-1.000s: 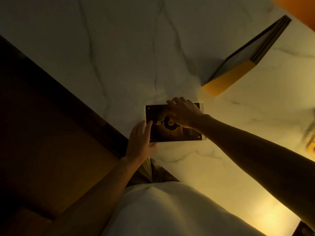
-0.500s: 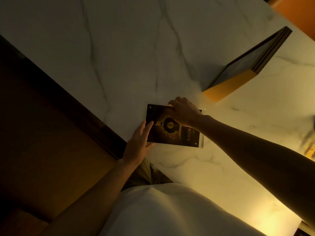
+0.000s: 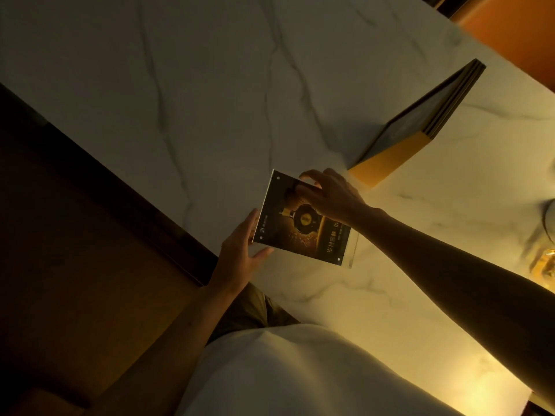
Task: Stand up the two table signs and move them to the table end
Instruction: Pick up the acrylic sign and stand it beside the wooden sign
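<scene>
A dark acrylic table sign with a gold bottle picture is tilted up off the white marble table, near the table's front edge. My right hand grips its upper edge with thumb and fingers. My left hand holds its lower left corner, fingers along the left side. A second sign, dark with a yellow base, stands further back to the right, apart from both hands.
The table's dark edge runs diagonally on the left, with a brown floor beyond. An orange seat shows at the top right. A glowing lamp or glass object sits at the right border.
The dark sign lay flat on the table; both hands have lifted and turned its left end upward so it now tilts clear of the surface.
</scene>
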